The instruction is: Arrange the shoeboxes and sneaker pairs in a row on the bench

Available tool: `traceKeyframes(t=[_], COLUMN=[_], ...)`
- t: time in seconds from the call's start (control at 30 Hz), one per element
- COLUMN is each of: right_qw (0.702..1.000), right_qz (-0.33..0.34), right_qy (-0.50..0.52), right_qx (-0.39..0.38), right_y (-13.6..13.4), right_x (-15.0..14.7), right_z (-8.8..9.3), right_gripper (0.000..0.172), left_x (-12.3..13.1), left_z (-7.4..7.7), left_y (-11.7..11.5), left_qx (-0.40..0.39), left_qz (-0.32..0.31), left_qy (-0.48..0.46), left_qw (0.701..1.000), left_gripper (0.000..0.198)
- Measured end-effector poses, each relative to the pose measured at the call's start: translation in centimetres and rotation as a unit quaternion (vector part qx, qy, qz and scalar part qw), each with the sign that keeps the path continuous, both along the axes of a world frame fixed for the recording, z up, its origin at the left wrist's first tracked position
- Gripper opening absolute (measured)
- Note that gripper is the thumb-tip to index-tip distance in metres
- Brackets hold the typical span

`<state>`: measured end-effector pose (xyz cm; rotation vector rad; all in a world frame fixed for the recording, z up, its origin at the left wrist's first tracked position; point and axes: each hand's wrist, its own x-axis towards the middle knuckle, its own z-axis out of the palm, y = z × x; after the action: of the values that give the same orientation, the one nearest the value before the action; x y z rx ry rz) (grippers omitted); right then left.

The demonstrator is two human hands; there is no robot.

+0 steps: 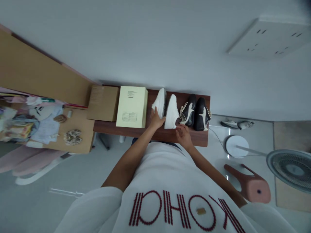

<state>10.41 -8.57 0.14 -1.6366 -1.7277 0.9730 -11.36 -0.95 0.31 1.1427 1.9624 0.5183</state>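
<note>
A pair of white sneakers lies on its sides on a dark wooden bench top. My left hand (157,119) is closed around the near end of the left white sneaker (159,101). Just right of it is the other white sneaker (171,111), not held. My right hand (184,135) hovers at the bench's front edge by that sneaker's near end, fingers loosely bent and apart, holding nothing. Two dark sneakers with cream trim, a left one (188,110) and a right one (202,114), sit farther right.
On the wooden bench (155,136) stand a pale yellow box (131,106) and a brown cardboard box (104,103). A cluttered desk (80,127) adjoins at left. A fan (291,168), a pink stool (257,187) and more shoes (236,124) are on the floor at right.
</note>
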Motion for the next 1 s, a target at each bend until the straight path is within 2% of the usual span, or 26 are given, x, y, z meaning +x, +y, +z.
traceKeyframes(t=[0.1,0.17,0.23,0.3,0.4,0.47,0.53,0.6,0.67,0.8,0.9,1.0], right_qw=[0.998,0.993,0.987,0.982,0.964,0.943,0.921,0.906,0.895,0.897,0.915,0.944], right_qz=[0.056,0.1,0.138,0.174,0.23,0.266,0.296,0.298,0.289,0.231,0.196,0.147], right_qy=[-0.001,0.001,-0.001,-0.028,-0.13,-0.2,-0.249,-0.296,-0.338,-0.376,-0.352,-0.294], right_qx=[-0.032,-0.059,-0.077,-0.07,-0.016,0.018,0.044,0.042,0.031,0.025,0.014,0.006], right_y=[-1.3,-1.7,-1.8,-1.5,-0.5,0.5,1.4,1.9,1.7,0.3,-0.2,0.4], right_x=[-2.1,-3.9,-6.4,-9.8,-17.3,-23.0,-28.0,-31.4,-33.0,-33.1,-33.2,-33.4], right_z=[0.0,0.1,0.5,1.2,2.7,3.2,2.8,1.6,0.0,-2.2,-2.4,-2.2], right_gripper=[0.022,0.022,0.024,0.027,0.036,0.054,0.079,0.099,0.103,0.095,0.094,0.093], left_x=[-2.6,-5.4,-9.0,-13.2,-19.9,-24.5,-28.8,-32.9,-36.5,-42.3,-45.1,-46.4], left_z=[2.0,3.2,4.1,4.7,4.6,4.1,3.5,2.9,2.6,1.5,0.1,-0.9], left_y=[-4.4,-7.5,-10.1,-11.7,-12.3,-11.8,-11.1,-10.7,-10.8,-12.5,-13.3,-13.2], left_qx=[0.014,0.0,0.005,0.036,0.118,0.169,0.202,0.219,0.222,0.178,0.137,0.092], left_qz=[-0.094,-0.122,-0.09,-0.019,0.084,0.125,0.148,0.158,0.152,0.129,0.152,0.162], left_qy=[-0.082,-0.133,-0.121,-0.075,-0.019,-0.006,-0.006,-0.009,-0.018,-0.043,-0.042,-0.022], left_qw=[0.992,0.984,0.989,0.996,0.989,0.978,0.968,0.963,0.963,0.975,0.978,0.982], left_gripper=[0.069,0.05,0.041,0.04,0.047,0.052,0.06,0.067,0.07,0.071,0.071,0.07])
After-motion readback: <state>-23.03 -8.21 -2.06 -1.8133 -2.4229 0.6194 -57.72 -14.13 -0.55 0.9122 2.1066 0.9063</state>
